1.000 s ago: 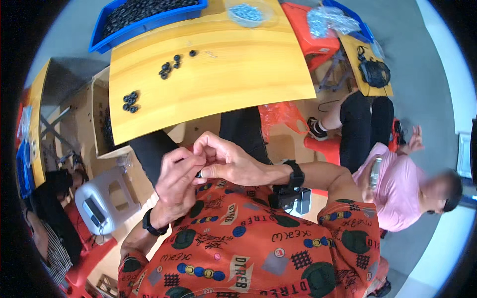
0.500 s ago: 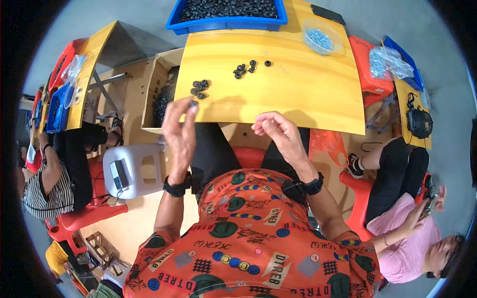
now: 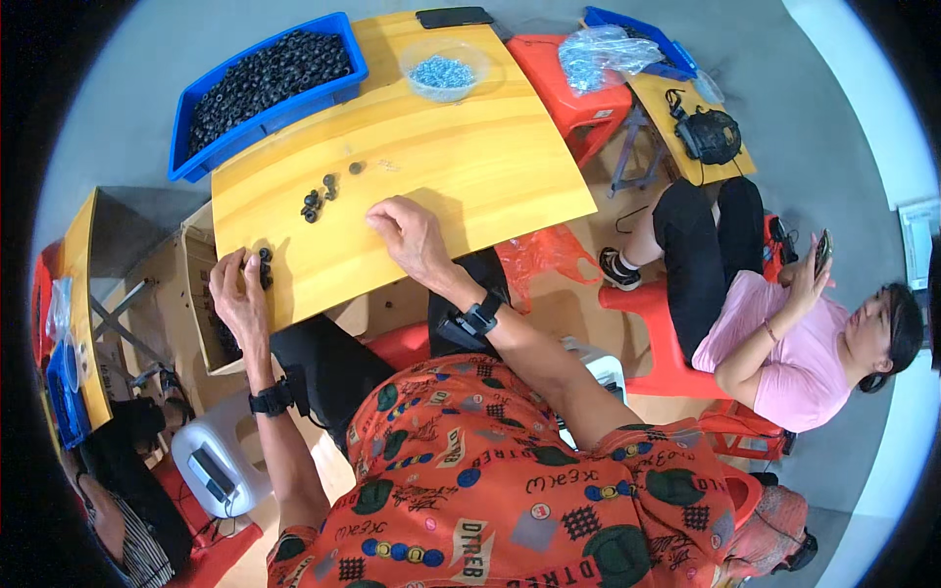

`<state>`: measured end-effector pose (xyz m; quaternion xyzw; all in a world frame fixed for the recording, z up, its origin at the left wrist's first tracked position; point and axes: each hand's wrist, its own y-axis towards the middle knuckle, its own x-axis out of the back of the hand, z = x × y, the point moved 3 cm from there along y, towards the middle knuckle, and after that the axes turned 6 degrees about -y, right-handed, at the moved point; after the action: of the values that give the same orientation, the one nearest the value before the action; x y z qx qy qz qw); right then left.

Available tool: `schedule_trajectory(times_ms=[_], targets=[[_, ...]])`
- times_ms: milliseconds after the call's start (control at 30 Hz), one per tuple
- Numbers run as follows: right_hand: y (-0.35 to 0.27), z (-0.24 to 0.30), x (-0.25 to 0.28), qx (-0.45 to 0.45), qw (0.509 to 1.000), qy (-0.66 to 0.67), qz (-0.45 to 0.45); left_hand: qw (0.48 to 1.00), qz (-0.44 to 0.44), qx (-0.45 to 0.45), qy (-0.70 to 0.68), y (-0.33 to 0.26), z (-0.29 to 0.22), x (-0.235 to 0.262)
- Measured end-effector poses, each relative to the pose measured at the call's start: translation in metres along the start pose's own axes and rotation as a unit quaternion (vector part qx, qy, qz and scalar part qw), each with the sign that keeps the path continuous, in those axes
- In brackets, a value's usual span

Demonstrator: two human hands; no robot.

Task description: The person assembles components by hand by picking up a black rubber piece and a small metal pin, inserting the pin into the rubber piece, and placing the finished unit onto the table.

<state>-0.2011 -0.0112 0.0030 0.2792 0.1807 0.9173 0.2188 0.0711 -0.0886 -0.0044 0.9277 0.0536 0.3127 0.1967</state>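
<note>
Left hand point(image 3: 240, 299) curled beside black rings point(image 3: 266, 256), right hand point(image 3: 412, 235) half-closed over yellow table point(image 3: 490, 137) bearing 1 blue bin point(image 3: 265, 125), grips unclear

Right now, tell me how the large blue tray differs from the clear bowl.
The blue tray is rectangular; the clear bowl is round. The tray is larger, the bowl smaller. The tray holds black parts, the bowl light-blue pieces. Both are open-topped.
</note>
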Motion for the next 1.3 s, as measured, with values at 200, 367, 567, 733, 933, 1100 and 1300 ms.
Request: schedule_trajectory(times_ms=[200,367,567,733,933,1100,1300], targets=[[-0.002,-0.003,-0.001,-0.004,1.0,0.012,0.006,0.984,0.016,-0.123,0.124,-0.003,-0.018,-0.001],[0.0,-0.006,0.003,-0.013,1.0,0.01,0.007,0.973,0.05,-0.176,0.142,-0.001,-0.02,-0.017],[-0.001,-0.002,-0.002,-0.025,0.999,0.007,0.029,0.978,0.043,-0.156,0.129,-0.005,-0.019,-0.006],[-0.003,-0.002,0.002,-0.036,0.999,0.006,0.028,0.979,-0.036,-0.176,0.096,-0.007,-0.03,0.003],[-0.002,-0.001,0.004,-0.029,0.999,0.011,0.037,0.981,-0.044,-0.187,-0.034,-0.012,-0.079,-0.029],[-0.003,-0.002,0.002,-0.04,0.998,0.027,0.035,0.995,-0.028,-0.091,-0.041,-0.002,-0.076,-0.064],[-0.002,-0.003,0.003,-0.041,0.998,0.032,0.044,0.995,-0.005,-0.091,0.029,0.0,-0.081,-0.08]])
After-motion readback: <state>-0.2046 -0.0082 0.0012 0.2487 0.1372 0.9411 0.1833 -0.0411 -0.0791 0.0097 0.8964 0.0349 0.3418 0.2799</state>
